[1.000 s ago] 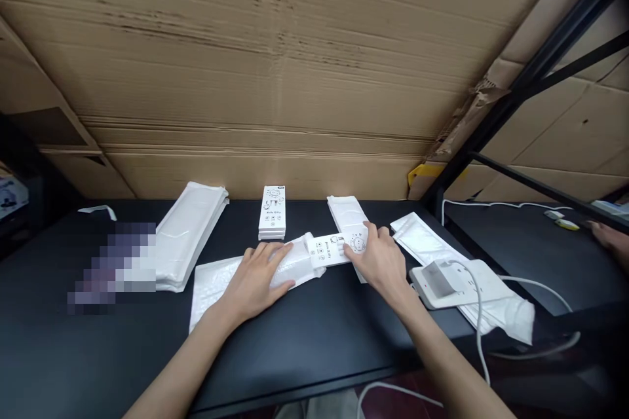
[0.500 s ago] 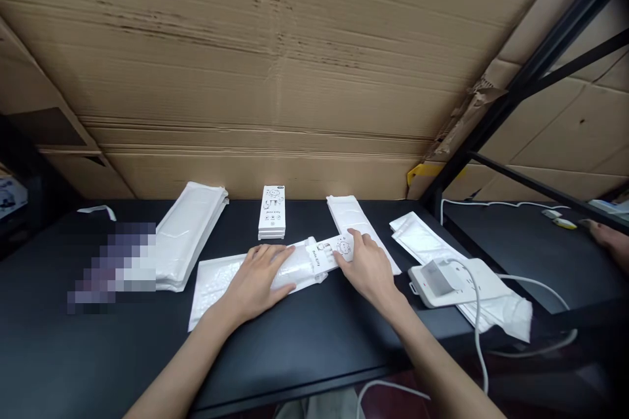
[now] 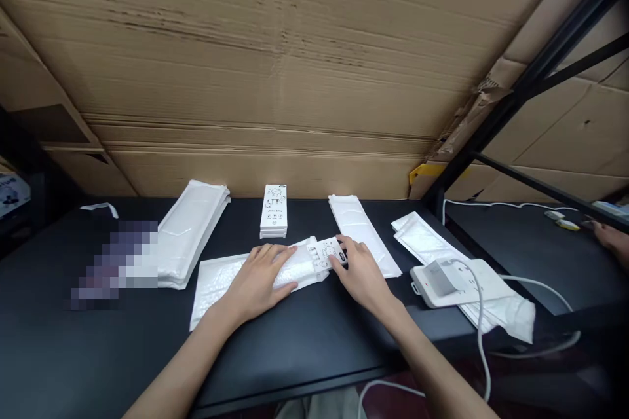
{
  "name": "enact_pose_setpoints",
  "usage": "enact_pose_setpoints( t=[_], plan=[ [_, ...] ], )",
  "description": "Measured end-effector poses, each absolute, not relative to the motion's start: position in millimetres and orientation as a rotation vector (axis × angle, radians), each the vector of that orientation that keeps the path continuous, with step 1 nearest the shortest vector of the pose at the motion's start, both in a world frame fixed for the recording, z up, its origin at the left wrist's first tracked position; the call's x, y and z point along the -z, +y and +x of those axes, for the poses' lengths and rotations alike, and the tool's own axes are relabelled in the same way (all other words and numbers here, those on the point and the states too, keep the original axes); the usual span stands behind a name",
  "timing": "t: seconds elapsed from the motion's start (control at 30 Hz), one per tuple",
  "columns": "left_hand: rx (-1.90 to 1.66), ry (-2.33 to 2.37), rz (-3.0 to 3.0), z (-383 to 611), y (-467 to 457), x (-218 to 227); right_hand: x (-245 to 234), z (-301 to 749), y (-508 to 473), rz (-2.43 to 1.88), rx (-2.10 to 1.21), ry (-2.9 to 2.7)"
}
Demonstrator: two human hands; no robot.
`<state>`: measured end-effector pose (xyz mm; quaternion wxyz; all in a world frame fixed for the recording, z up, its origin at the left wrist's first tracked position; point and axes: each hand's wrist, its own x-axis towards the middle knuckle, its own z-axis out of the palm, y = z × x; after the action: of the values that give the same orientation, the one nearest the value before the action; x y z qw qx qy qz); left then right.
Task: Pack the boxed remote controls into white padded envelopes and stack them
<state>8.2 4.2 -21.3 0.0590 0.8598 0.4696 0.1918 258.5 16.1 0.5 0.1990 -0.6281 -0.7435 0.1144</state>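
Left hand [image 3: 258, 283] flat on white bubble mailer [image 3: 219, 289], fingers spread, pressing. Right hand [image 3: 361, 277], fingers curled, gripping white box [image 3: 322, 253] overlapping mailer's end.

The white power strip [image 3: 455, 283] stands in the right hand's [image 3: 361, 275] way rightward.

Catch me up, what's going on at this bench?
A person's left hand lies flat on a white bubble mailer on a black table. The right hand holds a small white printed box at the mailer's end. More boxes and stacks of mailers lie behind. Another person's hand shows far right.
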Motion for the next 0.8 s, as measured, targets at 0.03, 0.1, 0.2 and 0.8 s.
enact_pose_setpoints(
  t=[0.03, 0.1, 0.2, 0.8],
  plan=[
    [-0.585, 1.420, 2.604, 8.4, 4.1, 20.8, -0.2, 256.6, 15.6, -1.747, -0.338, -2.075],
    [-0.594, 1.418, 2.602, 8.7, 3.7, 19.9, 0.4, 251.5, 13.8, -1.716, -0.388, -2.066],
    [-0.599, 1.418, 2.598, 8.6, 3.5, 19.1, 2.1, 243.0, 10.3, -1.625, -0.480, -2.070],
    [-0.599, 1.427, 2.597, 8.7, 2.4, 18.1, -0.2, 219.9, 2.1, -1.464, -0.917, -1.822]
  ],
)
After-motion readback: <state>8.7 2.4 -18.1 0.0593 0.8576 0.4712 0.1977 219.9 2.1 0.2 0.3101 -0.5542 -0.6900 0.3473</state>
